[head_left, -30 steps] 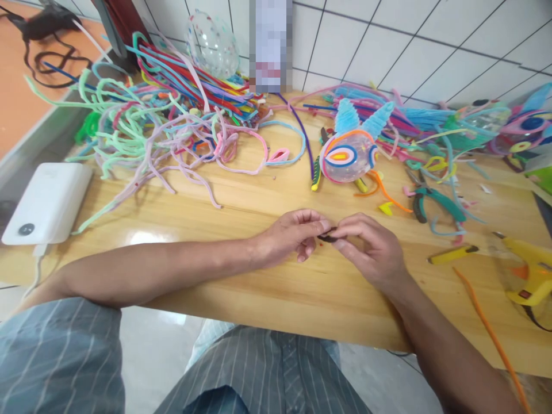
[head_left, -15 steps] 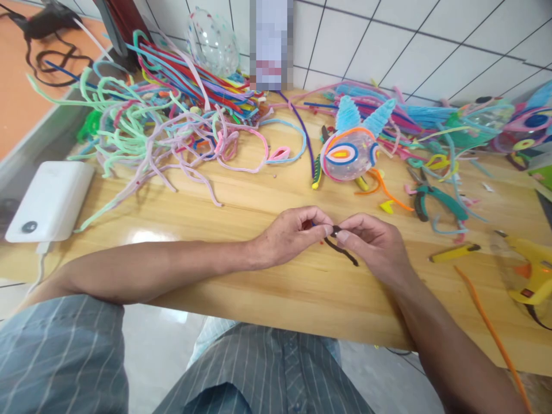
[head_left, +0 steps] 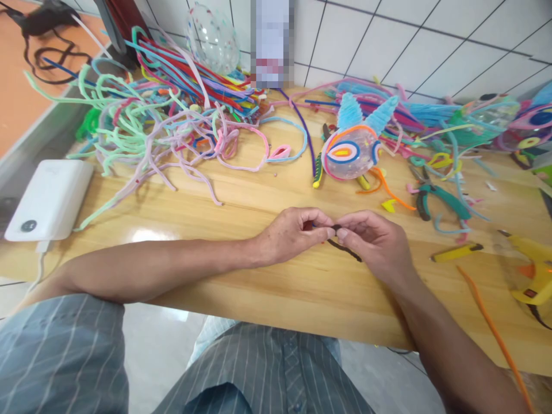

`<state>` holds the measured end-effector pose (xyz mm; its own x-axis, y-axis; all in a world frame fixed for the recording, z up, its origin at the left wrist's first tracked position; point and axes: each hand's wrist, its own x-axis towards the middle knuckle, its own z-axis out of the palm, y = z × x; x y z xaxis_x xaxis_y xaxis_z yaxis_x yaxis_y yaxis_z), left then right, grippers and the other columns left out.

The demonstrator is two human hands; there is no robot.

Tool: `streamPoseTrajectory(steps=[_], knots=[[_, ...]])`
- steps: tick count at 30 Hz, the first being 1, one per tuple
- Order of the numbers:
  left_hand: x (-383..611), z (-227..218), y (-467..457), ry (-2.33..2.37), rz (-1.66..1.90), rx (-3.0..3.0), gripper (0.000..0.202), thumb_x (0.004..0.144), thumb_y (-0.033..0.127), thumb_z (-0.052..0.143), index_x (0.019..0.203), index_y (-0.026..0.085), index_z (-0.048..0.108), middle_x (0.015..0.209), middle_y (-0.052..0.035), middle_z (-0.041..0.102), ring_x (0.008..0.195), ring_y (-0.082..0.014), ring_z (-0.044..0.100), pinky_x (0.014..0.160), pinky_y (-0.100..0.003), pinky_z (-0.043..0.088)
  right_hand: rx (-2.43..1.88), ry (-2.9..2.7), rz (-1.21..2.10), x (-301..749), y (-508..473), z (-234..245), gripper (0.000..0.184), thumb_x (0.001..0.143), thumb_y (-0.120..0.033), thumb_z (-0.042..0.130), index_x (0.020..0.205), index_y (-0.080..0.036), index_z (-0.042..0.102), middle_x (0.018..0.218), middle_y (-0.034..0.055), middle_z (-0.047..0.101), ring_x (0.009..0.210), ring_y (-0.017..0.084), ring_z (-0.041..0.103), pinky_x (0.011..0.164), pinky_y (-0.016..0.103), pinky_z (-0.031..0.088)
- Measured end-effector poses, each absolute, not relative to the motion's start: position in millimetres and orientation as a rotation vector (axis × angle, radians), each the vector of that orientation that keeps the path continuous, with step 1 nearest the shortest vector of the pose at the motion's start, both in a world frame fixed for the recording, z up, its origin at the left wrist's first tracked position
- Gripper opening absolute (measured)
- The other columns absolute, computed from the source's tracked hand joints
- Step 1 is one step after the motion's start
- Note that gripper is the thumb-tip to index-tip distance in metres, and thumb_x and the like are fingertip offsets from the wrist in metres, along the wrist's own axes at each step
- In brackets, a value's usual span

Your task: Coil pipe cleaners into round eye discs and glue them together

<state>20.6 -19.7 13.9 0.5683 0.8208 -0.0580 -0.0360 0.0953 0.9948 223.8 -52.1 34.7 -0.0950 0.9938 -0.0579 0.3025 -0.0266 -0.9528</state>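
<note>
Around the hands as clock centre, the wooden counter (head_left: 259,195) bears, at 10 o'clock, a tangled heap of fuzzy stems (head_left: 149,138) and, at 12 o'clock, a clear ball ornament (head_left: 351,158) with two upright blue ears (head_left: 350,115). The left hand (head_left: 297,233) and right hand (head_left: 379,241) face each other, the fingers of both closed in pinches, tips close together. Teal-handled pliers (head_left: 448,201) lie between 2 and 3 o'clock. Smallest, a short dark stem (head_left: 347,249) is gripped at centre by both pinches, its loose end pointing between 4 and 5 o'clock; the covered part's shape cannot be told. The step appears to be bending or coiling; continuing would call for one pinch to anchor while the other turns.
</note>
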Motion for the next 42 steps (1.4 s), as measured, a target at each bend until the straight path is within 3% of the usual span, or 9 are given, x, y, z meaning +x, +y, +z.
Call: streamPoseTrajectory(steps=[15, 19, 25, 31, 42], knots=[[20, 19, -17, 0.77, 0.732, 1.323, 0.015, 0.089, 0.027, 0.068, 0.083, 0.013, 0.068, 0.071, 0.0024, 0.061, 0.067, -0.0085, 0.051, 0.064, -0.022, 0.04, -1.523, -1.419, 1.1, 219, -55, 40, 0.026, 0.076, -0.043, 0.088, 0.092, -0.026, 0.075, 0.079, 0.0026, 0.079, 0.072, 0.02, 0.073, 0.069, 0.035, 0.063], [20, 23, -13, 0.748, 0.661, 1.302, 0.019, 0.091, 0.029, 0.066, 0.08, 0.013, 0.065, 0.069, 0.003, 0.059, 0.064, -0.0081, 0.049, 0.061, -0.022, 0.038, -1.557, -1.516, 1.072, 231, -45, 52, 0.02, 0.081, -0.042, 0.081, 0.092, -0.025, 0.078, 0.084, 0.003, 0.078, 0.076, 0.019, 0.071, 0.073, 0.033, 0.058], [19, 21, -12, 0.76, 0.628, 1.457, 0.02, 0.092, 0.031, 0.065, 0.082, 0.013, 0.066, 0.069, 0.0031, 0.059, 0.064, -0.0086, 0.049, 0.06, -0.021, 0.037, -1.607, -1.79, 1.146, 236, -34, 69, 0.023, 0.082, -0.042, 0.075, 0.089, -0.021, 0.078, 0.079, 0.0034, 0.077, 0.069, 0.018, 0.067, 0.063, 0.029, 0.051], [18, 21, -13, 0.795, 0.7, 1.597, 0.016, 0.093, 0.024, 0.062, 0.083, 0.013, 0.069, 0.069, 0.0029, 0.06, 0.064, -0.0086, 0.05, 0.062, -0.021, 0.039, -1.641, -1.849, 1.18, 224, -32, 71, 0.022, 0.08, -0.041, 0.075, 0.076, -0.019, 0.072, 0.063, 0.0001, 0.068, 0.055, 0.013, 0.056, 0.05, 0.025, 0.042], [21, 13, -7, 0.793, 0.782, 1.394, 0.016, 0.09, 0.028, 0.067, 0.087, 0.013, 0.073, 0.079, -0.0004, 0.069, 0.073, -0.0106, 0.057, 0.068, -0.022, 0.045, -1.564, -1.349, 1.197, 210, -38, 44, 0.013, 0.078, -0.03, 0.075, 0.073, -0.022, 0.066, 0.058, -0.0015, 0.065, 0.053, 0.013, 0.056, 0.051, 0.026, 0.046]])
